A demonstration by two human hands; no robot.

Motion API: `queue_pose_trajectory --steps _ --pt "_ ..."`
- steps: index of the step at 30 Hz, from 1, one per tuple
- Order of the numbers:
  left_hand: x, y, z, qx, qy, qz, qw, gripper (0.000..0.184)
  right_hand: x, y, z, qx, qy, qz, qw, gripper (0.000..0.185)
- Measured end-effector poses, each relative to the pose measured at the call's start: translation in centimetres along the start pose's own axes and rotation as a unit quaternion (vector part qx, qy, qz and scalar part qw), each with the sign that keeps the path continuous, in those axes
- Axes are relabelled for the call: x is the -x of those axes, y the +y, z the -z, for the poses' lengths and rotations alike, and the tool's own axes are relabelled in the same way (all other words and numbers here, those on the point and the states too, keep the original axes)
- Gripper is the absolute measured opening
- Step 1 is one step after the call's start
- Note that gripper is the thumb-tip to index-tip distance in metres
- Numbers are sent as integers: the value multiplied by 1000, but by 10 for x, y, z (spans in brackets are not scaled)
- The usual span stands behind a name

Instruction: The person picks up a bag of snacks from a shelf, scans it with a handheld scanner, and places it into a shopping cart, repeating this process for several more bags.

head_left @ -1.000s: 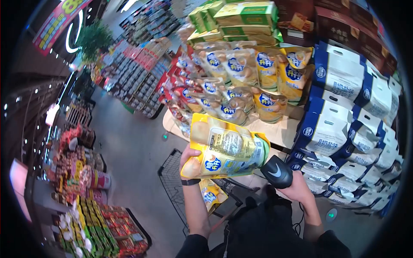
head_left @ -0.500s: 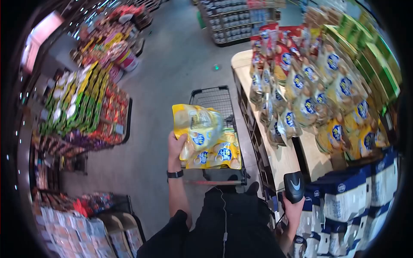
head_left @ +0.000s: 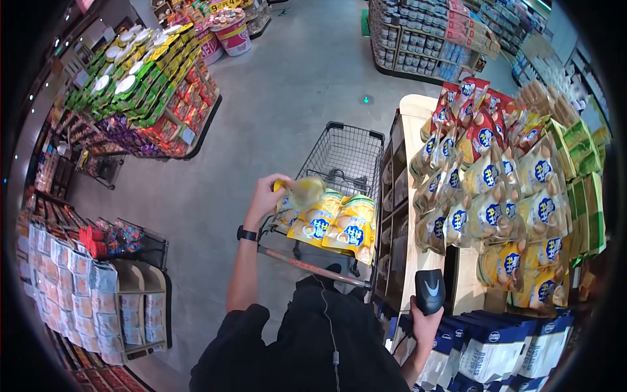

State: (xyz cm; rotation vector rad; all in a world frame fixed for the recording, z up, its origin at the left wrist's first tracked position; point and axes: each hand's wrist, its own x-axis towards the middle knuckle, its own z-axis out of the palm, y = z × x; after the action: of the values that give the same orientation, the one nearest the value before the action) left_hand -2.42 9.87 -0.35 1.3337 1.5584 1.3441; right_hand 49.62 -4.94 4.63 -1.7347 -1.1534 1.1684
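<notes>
My left hand [head_left: 266,196], wearing a dark wristband, is closed on the edge of a yellow snack bag [head_left: 307,193], which is tilted and partly blurred. The bag hangs over the near end of a black wire shopping cart [head_left: 339,149]. Just below it, several yellow bags with blue logos, one of them a front yellow bag [head_left: 353,228], lie side by side on the cart. My right hand [head_left: 426,321] is wrapped round the handle of a black barcode scanner [head_left: 430,292], held beside the wooden display table [head_left: 413,196].
Snack bags [head_left: 491,215] stand in rows on the table at right, with blue and white packages [head_left: 490,353] nearer me. A stacked display [head_left: 130,85] stands at upper left, a shelf of white packs [head_left: 72,281] at lower left. Shelves of jars [head_left: 418,49] stand beyond the cart.
The bag in my left hand has turned from showing its broad face to being tilted and foreshortened. The view has shifted, showing more of the cart. My right hand keeps the scanner.
</notes>
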Motion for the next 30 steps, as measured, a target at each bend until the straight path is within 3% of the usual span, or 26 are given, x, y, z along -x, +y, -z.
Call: queue_pose_trajectory --steps 3,9,11,13,16,17,21,30 --pt "-15 -29 -6 6 -38 -77 996 14 6 -7 -12 -21 -9 -9 1000 15" --pt "-11 -47 -29 -51 39 -77 995 15 17 -23 -37 11 15 24 1000 13" --pt "-1 -65 -31 -138 46 -107 984 14 23 -28 -39 6 19 -17 1000 18" --pt "14 -73 -35 -191 57 -101 975 14 22 -1 -43 13 30 10 999 14" --pt "45 -136 -34 -248 -25 -136 959 18 26 7 -49 12 28 -2 1000 14" --pt "61 -169 -34 -252 -81 -76 961 21 28 0 -52 10 23 -14 1000 14" --pt "89 -169 -37 -281 -68 -32 957 25 30 -17 -64 21 14 -35 999 16" --pt "60 -173 -19 -346 -155 -1 925 16 27 -25 -77 39 -13 -54 998 18"
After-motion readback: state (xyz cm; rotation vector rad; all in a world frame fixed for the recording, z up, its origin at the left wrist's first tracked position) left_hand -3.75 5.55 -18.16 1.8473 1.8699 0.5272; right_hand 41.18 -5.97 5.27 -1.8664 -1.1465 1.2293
